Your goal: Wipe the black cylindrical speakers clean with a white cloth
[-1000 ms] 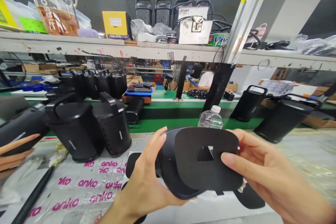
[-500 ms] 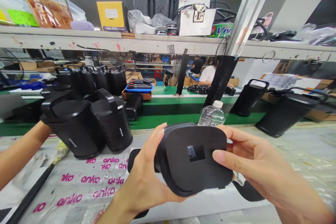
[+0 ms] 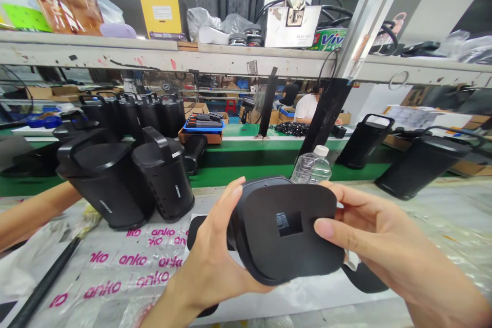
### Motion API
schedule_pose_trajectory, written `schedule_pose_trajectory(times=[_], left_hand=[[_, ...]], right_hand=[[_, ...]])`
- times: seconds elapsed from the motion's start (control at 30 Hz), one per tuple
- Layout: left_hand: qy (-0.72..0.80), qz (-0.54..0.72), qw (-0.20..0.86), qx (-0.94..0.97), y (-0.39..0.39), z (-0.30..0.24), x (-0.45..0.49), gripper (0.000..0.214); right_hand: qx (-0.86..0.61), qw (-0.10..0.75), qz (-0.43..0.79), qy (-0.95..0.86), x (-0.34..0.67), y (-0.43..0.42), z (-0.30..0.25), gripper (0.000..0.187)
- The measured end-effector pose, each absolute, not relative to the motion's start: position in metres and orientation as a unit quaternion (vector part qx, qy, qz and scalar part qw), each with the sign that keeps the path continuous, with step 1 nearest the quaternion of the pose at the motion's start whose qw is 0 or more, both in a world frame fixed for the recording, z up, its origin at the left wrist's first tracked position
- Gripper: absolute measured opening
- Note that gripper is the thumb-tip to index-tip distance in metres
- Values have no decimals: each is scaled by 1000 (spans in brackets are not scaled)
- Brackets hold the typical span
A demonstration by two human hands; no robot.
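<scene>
My left hand is wrapped around the side of a black portable speaker, tilted so its end faces me. Between thumb and fingers, my right hand pinches the right edge of a thin black pad with rounded corners. This pad lies over the speaker's end, slightly off to the right, so the speaker's rim shows along the left and top. Small pale print is visible through the pad's rectangular cut-out. Below the hands, more dark pads lie on a white sheet.
Several black speakers with handles stand at the left, where another person's arm reaches in. A clear plastic bottle is just behind my hands. More speakers stand at the right, on the green belt. A loaded shelf crosses above.
The pad has shifted slightly right and up with my right hand, baring a little more of the speaker's top rim. The other person's arm at the left has moved slightly.
</scene>
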State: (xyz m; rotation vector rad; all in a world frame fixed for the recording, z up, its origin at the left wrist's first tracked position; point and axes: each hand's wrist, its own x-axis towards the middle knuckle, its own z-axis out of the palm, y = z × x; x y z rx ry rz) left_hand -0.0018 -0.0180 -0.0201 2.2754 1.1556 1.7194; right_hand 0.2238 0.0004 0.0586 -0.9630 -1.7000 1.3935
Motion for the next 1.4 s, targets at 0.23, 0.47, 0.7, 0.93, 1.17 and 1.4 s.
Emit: schedule_pose_trajectory(times=[0.23,0.47,0.7,0.93,1.17,1.4], left_hand=[[384,554,48,737,-20,-19,-2,118],[391,551,65,734,-20,-17,-1,116],[386,555,56,735,-20,-17,-1,117],[383,551,67,738,-20,-16,0,117],[356,557,32,750,-19,-19,0,121],[350,557,24,753,-18,-18,1,123]], right_hand=[[-379,355,544,-660,224,2,59,21],[-383,355,532,-667,223,0,61,23],[-399,355,518,-668,224,0,61,24],[-407,372,502,-666,225,2,57,27],[-399,352,512,-674,228,2,57,21],[-390,353,515,-676,227,1,57,20]])
